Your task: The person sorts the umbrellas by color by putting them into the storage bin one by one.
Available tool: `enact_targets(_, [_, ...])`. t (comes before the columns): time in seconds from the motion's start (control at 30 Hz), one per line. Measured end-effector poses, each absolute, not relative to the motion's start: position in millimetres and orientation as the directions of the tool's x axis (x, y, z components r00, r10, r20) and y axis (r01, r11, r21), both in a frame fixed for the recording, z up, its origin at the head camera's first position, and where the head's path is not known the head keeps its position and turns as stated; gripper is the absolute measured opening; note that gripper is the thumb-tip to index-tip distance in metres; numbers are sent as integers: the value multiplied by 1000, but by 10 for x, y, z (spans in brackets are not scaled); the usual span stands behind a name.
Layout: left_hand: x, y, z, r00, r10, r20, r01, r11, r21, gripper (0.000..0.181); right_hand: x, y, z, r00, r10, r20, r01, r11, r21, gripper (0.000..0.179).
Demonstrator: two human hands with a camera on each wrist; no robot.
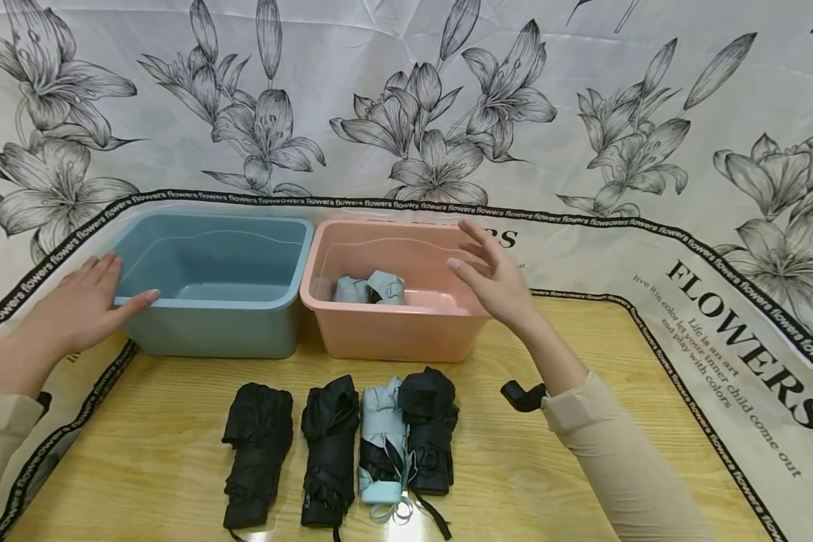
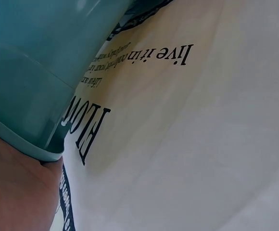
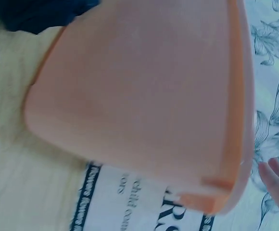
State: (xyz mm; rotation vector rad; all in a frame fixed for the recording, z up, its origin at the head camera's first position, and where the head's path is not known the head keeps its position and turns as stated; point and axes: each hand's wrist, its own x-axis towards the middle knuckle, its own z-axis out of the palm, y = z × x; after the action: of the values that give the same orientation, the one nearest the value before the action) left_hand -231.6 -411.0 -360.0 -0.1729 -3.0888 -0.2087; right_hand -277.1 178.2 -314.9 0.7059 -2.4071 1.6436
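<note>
My left hand rests on the left rim of a blue plastic bin, its fingers straight and the thumb over the front corner. Nothing shows inside that bin. To its right stands a pink bin holding light blue bundled fabric, partly hidden by the front wall. At the pink bin's right rim is my right hand, fingers loosely bent and holding nothing; whether it touches the rim I cannot tell. Nearer lie folded umbrellas: black ones and a light blue one.
A flower-printed cloth rises behind the bins and runs down both sides. Wooden table surface shows in front. Black straps are at both wrists, the right strap having a loose end.
</note>
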Motion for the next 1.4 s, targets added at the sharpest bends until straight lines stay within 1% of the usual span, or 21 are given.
enact_targets(0.1, [-2324, -4117, -3610, -993, 110, 47, 115, 984, 135, 102, -2693, 1920, -3238, -878, -221, 425, -477, 328, -815, 63])
enact_targets(0.13, [-2324, -4119, -3613, -993, 110, 44, 115, 984, 135, 103, -2680, 1968, -3271, -874, -201, 442, -486, 355, -799, 63])
enact_targets(0.17, [-2326, -4120, -3615, -993, 110, 45, 115, 984, 136, 103, -2670, 2019, -3305, -869, -187, 459, -493, 411, -767, 64])
enact_targets(0.27, [-2336, -4121, -3614, -993, 114, 43, 119, 984, 136, 102, -2701, 2171, -3415, -858, -194, 477, -486, 610, -626, 68])
enact_targets(0.33, [-2342, -4120, -3607, -992, 117, 43, 121, 983, 135, 102, -2748, 2266, -3500, -868, -226, 443, -451, 732, -511, 73])
enact_targets(0.37, [-2345, -4115, -3600, -992, 117, 48, 123, 983, 136, 102, -2771, 2300, -3536, -875, -246, 417, -435, 779, -452, 76])
enact_targets(0.4, [-2346, -4115, -3597, -992, 117, 50, 123, 983, 135, 101, -2793, 2323, -3571, -886, -263, 382, -420, 806, -417, 79])
enact_targets(0.5, [-2345, -4113, -3592, -991, 117, 58, 123, 983, 132, 101, -2847, 2348, -3649, -910, -294, 293, -384, 863, -328, 85])
enact_targets(0.57, [-2345, -4110, -3592, -992, 113, 63, 121, 984, 130, 100, -2863, 2333, -3669, -919, -303, 253, -372, 880, -296, 86])
enact_targets(0.73, [-2342, -4097, -3592, -992, 99, 73, 108, 986, 126, 100, -2879, 2302, -3677, -931, -319, 178, -356, 903, -240, 85])
enact_targets(0.87, [-2298, -4059, -3610, -989, 84, 118, 100, 986, 137, 99, -2879, 2297, -3642, -933, -330, 145, -355, 911, -210, 86])
enact_targets(0.97, [-2216, -3958, -3633, -974, 76, 213, 119, 973, 196, 94, -2875, 2304, -3610, -932, -337, 130, -358, 911, -203, 86])
enact_targets(1.07, [-2087, -3781, -3661, -943, 47, 329, 152, 942, 299, 86, -2870, 2323, -3597, -932, -341, 121, -360, 910, -204, 85])
enact_targets(1.27, [-1697, -3279, -3854, -843, -90, 530, 259, 796, 547, 66, -2876, 2332, -3616, -931, -343, 126, -363, 909, -205, 86])
enact_targets(1.33, [-1566, -3110, -3968, -817, -116, 565, 314, 732, 604, 60, -2877, 2320, -3621, -929, -347, 132, -368, 907, -206, 86])
enact_targets(1.4, [-1463, -2981, -4085, -817, -111, 565, 344, 694, 632, 57, -2879, 2310, -3624, -927, -350, 135, -372, 905, -208, 86])
